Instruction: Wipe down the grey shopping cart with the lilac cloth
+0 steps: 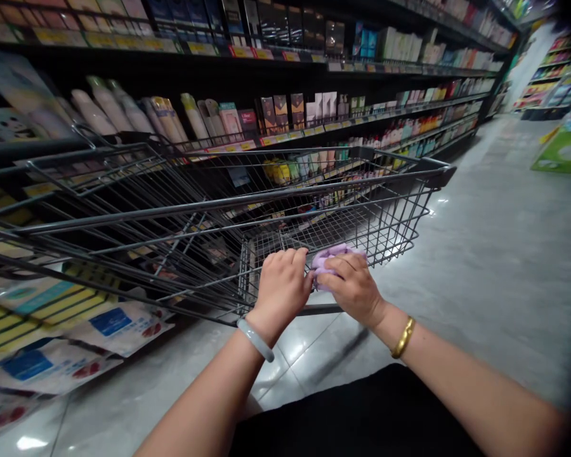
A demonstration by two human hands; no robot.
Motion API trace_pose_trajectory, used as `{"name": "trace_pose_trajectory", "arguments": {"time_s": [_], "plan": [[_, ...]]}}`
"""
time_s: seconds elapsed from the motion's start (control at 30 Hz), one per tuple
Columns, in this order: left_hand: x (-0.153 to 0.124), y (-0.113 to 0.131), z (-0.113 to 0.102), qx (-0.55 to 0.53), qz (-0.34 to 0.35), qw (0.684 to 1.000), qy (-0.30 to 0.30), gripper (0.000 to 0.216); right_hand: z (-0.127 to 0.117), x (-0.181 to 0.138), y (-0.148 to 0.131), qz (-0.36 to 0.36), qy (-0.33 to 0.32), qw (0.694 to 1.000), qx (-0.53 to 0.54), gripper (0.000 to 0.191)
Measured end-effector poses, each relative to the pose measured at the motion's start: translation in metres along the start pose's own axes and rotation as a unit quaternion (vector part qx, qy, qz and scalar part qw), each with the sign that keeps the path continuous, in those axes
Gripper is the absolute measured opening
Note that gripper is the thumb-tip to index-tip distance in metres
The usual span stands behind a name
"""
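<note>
A dark wire shopping cart (285,197) stands side-on before me. My left hand (283,279) is closed at the lower part of its near side, fingers curled over the wires. Just beside it, my right hand (354,282) grips a crumpled purple cloth (335,252) and presses it to the same wire side. Parts of the cloth are hidden under the fingers. A pale bangle (255,340) circles my left wrist and a gold one (403,337) my right.
Shelves (285,60) of boxes and bottles run along behind the cart. White and blue packages (111,320) lie low at the left. Shiny grey floor tiles (480,273) stretch to the right, where a green box (559,151) and further shelves stand.
</note>
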State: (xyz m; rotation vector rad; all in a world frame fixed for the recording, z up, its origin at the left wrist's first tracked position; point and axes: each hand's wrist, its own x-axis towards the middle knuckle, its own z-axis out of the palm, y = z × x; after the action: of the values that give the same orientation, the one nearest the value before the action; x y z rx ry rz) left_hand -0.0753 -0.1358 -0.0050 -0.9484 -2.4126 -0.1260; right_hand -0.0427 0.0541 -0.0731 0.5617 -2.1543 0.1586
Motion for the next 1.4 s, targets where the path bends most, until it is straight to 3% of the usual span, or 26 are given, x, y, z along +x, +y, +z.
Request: {"name": "trace_pose_trajectory", "arguments": {"time_s": [0.13,0.23,0.43,0.67,0.87,0.97,1.13,1.3,1.4], "plan": [[-0.003,-0.002,-0.001,0.005,-0.008,1.000,0.000,0.041,0.011,0.000,-0.017,-0.038,-0.050,0.998,-0.006,0.010],[-0.006,-0.003,-0.003,0.004,-0.007,1.000,0.003,0.041,0.009,0.000,-0.015,-0.050,-0.048,0.997,-0.015,0.009],[-0.009,-0.002,-0.007,0.003,-0.018,1.000,0.001,0.036,-0.028,0.004,0.027,0.056,0.032,0.995,-0.076,0.020],[-0.010,-0.001,-0.010,-0.004,-0.030,1.000,-0.003,0.031,-0.028,-0.007,0.029,0.052,-0.035,0.996,-0.061,0.014],[-0.008,0.003,-0.011,-0.012,-0.053,0.999,0.001,0.023,-0.045,-0.010,0.053,0.127,0.061,0.986,-0.088,0.020],[-0.012,0.008,-0.008,-0.031,-0.036,0.998,0.033,0.036,-0.037,-0.015,0.058,0.155,0.058,0.984,-0.069,0.023],[-0.016,0.018,-0.003,-0.045,0.011,0.998,0.033,0.062,-0.031,-0.014,0.045,0.094,-0.026,0.995,-0.014,0.028],[-0.009,0.019,-0.001,-0.061,-0.019,0.998,0.006,0.062,-0.039,-0.006,0.057,0.148,0.092,0.984,-0.039,0.020],[-0.008,0.017,-0.001,-0.062,-0.020,0.998,0.008,0.060,-0.033,-0.011,0.068,0.166,0.093,0.981,-0.046,0.022]]}}
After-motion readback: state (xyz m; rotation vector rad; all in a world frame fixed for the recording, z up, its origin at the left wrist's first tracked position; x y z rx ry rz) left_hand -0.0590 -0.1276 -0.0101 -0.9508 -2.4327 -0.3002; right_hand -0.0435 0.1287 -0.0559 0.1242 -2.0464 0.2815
